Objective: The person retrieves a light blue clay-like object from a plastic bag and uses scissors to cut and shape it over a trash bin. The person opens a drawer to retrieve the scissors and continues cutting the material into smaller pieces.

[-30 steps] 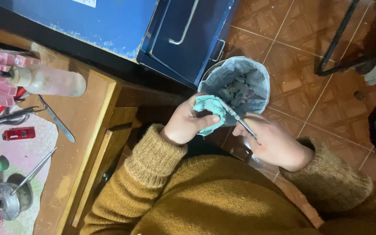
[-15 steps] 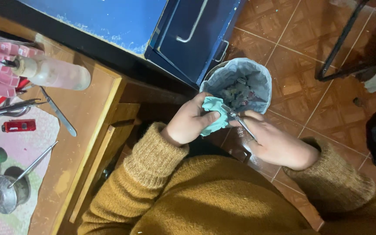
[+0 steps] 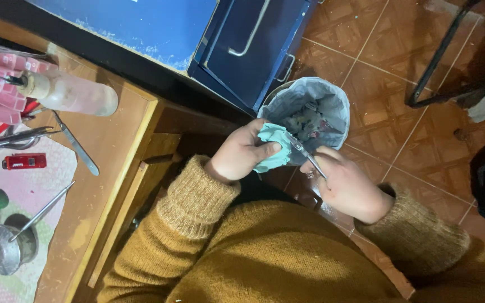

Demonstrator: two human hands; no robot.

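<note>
In the head view, a crumpled pale-teal cloth (image 3: 273, 147) was gripped by the left hand (image 3: 241, 154), fingers clenched round it. A thin metal hand tool (image 3: 307, 158) was pinched in the right hand (image 3: 348, 188), its long axis slanted, tip pointed up-left into the cloth. Both were held over the near rim of the plastic-lined round waste bin (image 3: 332, 95), just beyond the wooden desk (image 3: 108, 146) corner. The right hand was nearer the tool's handle end.

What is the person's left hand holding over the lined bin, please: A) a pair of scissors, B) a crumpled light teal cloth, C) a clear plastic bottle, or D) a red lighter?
B: the left hand is closed around a crumpled light teal cloth above the lined bin, while the right hand holds a thin metal tool against it.
</note>
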